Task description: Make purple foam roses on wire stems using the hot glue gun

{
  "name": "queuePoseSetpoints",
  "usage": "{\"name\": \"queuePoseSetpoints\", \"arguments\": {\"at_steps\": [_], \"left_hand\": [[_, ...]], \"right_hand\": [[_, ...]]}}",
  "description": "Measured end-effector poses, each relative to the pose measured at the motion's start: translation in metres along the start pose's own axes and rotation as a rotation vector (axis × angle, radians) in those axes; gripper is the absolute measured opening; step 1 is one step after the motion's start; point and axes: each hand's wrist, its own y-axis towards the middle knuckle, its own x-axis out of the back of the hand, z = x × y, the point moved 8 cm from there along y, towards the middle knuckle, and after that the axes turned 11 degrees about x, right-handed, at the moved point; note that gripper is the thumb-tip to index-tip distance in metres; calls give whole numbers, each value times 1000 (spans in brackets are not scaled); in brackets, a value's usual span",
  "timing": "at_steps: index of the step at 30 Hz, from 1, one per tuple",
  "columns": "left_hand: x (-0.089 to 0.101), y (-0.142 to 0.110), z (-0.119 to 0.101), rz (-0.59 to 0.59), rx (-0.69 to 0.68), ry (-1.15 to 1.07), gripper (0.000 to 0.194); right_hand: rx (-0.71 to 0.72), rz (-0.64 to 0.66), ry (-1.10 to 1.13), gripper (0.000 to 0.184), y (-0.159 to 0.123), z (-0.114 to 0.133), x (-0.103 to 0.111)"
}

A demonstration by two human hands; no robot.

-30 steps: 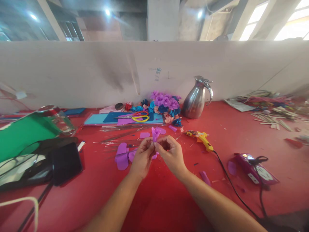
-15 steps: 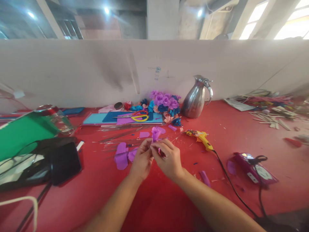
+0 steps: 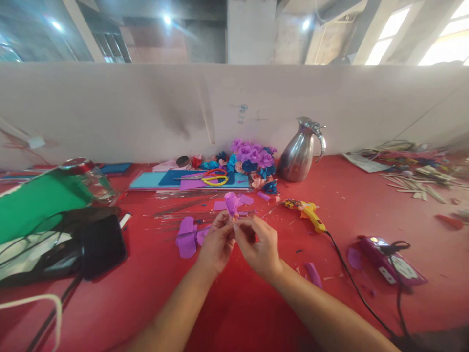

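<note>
A small purple paper flower (image 3: 231,202) stands upright above my fingers, its base pinched by my left hand (image 3: 217,243). Close beside it, my right hand (image 3: 259,243) is closed, thumb and forefinger pressed together at the flower's lower end; what lies between those fingertips is hidden. Cut purple paper petals (image 3: 187,237) lie on the red table to the left of my left hand, and further purple pieces (image 3: 245,199) lie just behind the flower. Thin wires (image 3: 176,209) are spread out behind the petals.
A yellow glue gun (image 3: 310,215) lies to the right, its cord running to a magenta power strip (image 3: 390,261). Behind are scissors (image 3: 214,177), finished paper flowers (image 3: 252,155) and a steel jug (image 3: 298,151). At left lie a black phone (image 3: 102,247) and a glass jar (image 3: 95,183).
The purple flower has tipped slightly left and its petal part looks fuller. My right hand has shifted slightly at its base. The whole view has moved a little.
</note>
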Motion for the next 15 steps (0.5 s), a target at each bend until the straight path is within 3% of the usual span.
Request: {"name": "queuePoseSetpoints", "arguments": {"at_steps": [3, 5, 15], "left_hand": [[-2, 0, 1, 17, 1, 16, 23], [-4, -1, 2, 37, -4, 49, 23], [-6, -4, 5, 28, -1, 89, 26]], "right_hand": [[-301, -90, 209, 8, -1, -24, 2], [-397, -77, 324, 11, -2, -33, -3], [-413, -62, 252, 10, -3, -38, -1]]}}
